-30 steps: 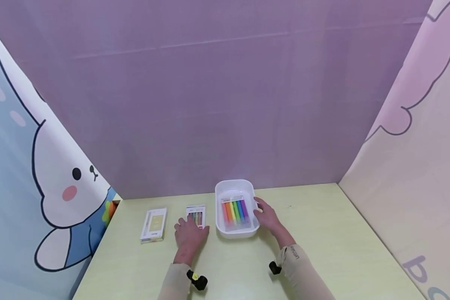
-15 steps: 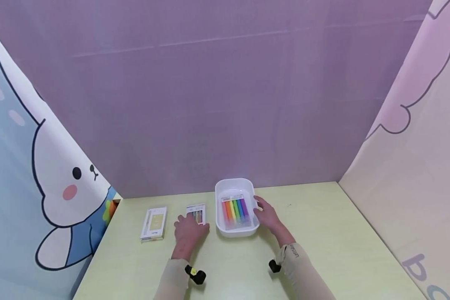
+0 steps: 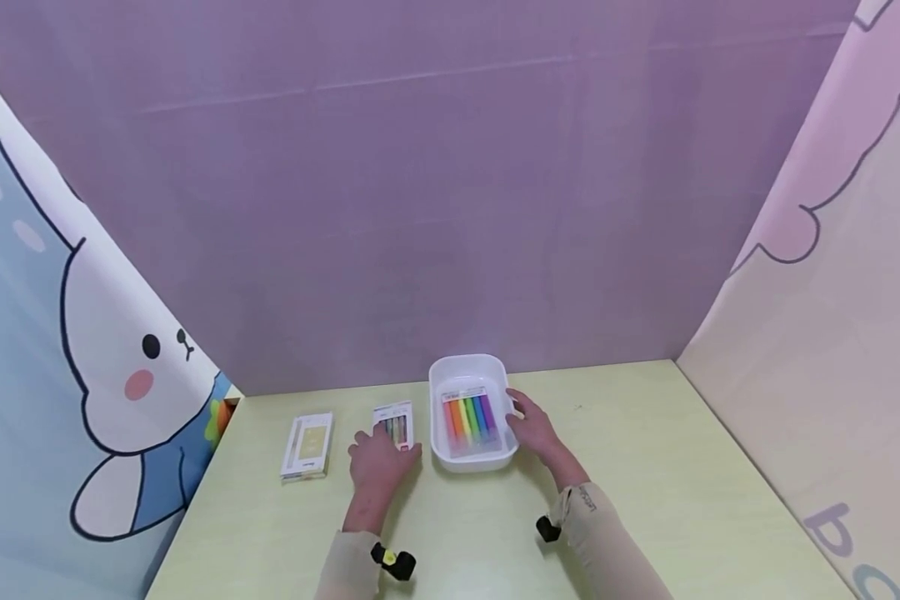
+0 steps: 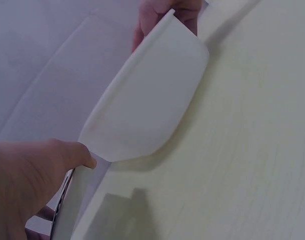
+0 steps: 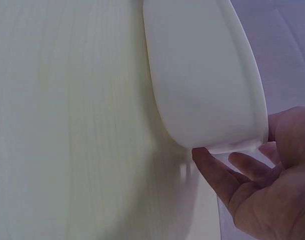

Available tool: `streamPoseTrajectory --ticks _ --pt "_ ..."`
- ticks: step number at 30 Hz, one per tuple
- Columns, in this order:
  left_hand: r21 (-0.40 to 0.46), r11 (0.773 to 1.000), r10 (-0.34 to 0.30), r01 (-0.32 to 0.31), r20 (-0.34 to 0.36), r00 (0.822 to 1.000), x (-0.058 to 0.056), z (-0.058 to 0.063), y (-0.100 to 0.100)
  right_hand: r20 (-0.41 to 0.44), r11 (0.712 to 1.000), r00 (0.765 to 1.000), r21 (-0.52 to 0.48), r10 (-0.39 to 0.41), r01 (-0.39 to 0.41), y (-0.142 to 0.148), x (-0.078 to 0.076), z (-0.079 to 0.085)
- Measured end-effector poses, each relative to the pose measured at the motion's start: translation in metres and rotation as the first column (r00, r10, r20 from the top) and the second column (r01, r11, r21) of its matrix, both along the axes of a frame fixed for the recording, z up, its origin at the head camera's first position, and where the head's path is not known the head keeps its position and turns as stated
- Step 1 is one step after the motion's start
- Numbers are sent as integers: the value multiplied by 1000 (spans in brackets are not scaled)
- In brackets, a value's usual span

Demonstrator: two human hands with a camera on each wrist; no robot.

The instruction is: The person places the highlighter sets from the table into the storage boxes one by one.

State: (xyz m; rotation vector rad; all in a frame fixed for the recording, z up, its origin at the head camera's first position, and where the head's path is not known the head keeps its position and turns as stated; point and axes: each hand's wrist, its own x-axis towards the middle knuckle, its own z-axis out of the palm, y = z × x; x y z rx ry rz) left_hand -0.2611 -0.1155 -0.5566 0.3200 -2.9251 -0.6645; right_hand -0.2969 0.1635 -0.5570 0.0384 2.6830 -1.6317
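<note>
In the head view, my left hand [image 3: 378, 467] holds a small flat white pen box [image 3: 395, 414] with a row of coloured pens on its face. The left wrist view has the thumb on one side edge of that box [image 4: 72, 205] and fingers at the opposite side. My right hand [image 3: 534, 429] grips the right wall of a white plastic bin [image 3: 474, 467]. Up close in the right wrist view, its fingertips touch the outside of the bin [image 5: 207, 75]. Inside the bin lies a clear pack of rainbow-coloured markers [image 3: 471, 421].
A white box with a yellow panel [image 3: 307, 447] lies on the pale table [image 3: 645, 467] left of my left hand. A purple cloth [image 3: 450, 208] stands behind the table, and printed cloths flank it, a rabbit [image 3: 142, 350] on the left one.
The pen box has shifted slightly away from me and tilted a little in my left hand. My right hand and the bin stay nearly still.
</note>
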Motion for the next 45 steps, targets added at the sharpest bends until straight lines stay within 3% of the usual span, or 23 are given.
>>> streamPoseTrajectory --ticks 9,17,30,45 --pt "-19 1000 -4 2 -71 998 0 23 13 -4 1000 1000 -21 -18 18 -1 -2 3" --pt "-19 1000 -1 -1 -82 997 2 36 38 -23 999 1000 42 -4 5 -4 -2 -7" --pt "-44 998 -40 35 -102 994 -1 40 83 -34 999 999 40 -11 12 -3 -3 -8" --pt "-29 998 -65 61 -155 986 -8 39 110 -84 999 996 37 -1 4 -2 -5 -8"
